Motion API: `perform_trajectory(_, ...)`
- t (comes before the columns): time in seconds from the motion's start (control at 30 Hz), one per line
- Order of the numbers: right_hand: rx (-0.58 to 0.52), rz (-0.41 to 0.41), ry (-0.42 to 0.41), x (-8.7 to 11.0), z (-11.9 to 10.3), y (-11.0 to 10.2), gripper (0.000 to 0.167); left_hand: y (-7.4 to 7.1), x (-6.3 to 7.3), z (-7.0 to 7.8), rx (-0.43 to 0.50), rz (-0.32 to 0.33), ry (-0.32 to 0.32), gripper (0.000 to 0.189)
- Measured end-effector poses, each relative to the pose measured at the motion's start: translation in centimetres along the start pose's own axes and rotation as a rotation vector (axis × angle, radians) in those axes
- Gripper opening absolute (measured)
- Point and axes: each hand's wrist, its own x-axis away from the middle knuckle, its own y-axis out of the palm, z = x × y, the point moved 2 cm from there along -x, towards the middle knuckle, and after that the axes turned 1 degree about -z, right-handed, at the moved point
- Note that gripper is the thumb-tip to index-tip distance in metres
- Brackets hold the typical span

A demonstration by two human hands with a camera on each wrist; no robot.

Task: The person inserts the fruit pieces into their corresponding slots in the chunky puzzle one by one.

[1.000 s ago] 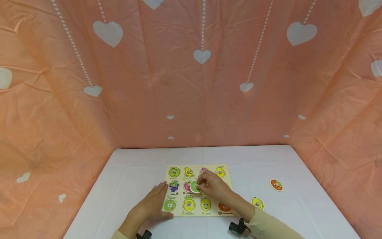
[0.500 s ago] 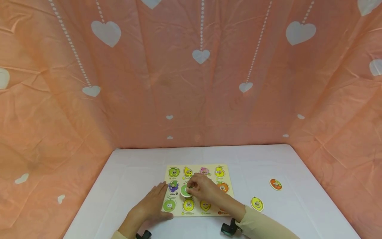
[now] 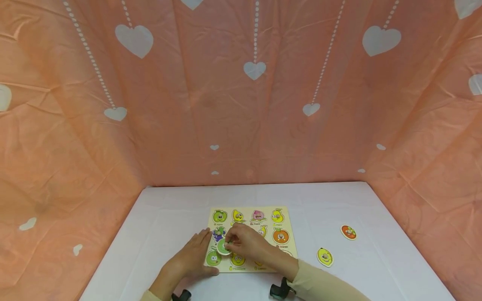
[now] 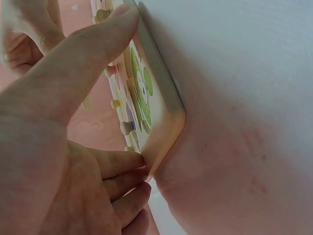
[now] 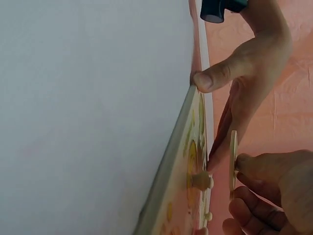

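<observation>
In the head view, a cream wooden fruit peg-puzzle board (image 3: 291,222) lies on the white table. My right hand (image 3: 246,243) pinches a round green puzzle piece (image 3: 221,247) by its knob above the board's left part. The right wrist view shows this piece (image 5: 233,161) edge-on and raised clear of the board. My left hand (image 3: 191,256) steadies the board's near left corner, its thumb (image 4: 98,49) along the near edge and its fingers (image 4: 124,188) against the left side. A printed green fruit face (image 3: 213,258) shows at that corner, just below the held piece.
To the board's right lie a yellow fruit piece (image 3: 324,257) and, farther back, an orange-red oval piece (image 3: 348,232). Several knobbed fruit pieces, such as an orange (image 3: 280,236), sit in the board. A pink-orange curtain (image 3: 248,125) with hearts surrounds the table.
My right hand has carried the round green piece leftward and slightly nearer, from the board's middle toward its near left corner. The left hand has stayed put.
</observation>
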Motion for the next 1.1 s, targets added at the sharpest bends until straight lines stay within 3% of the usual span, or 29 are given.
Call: perform_trajectory(1.1,0.104,-0.067,-0.047,-1.1,-1.2,2.7,0.011,-0.3,0.2,0.3,0.018,0.02,0.034,0.118)
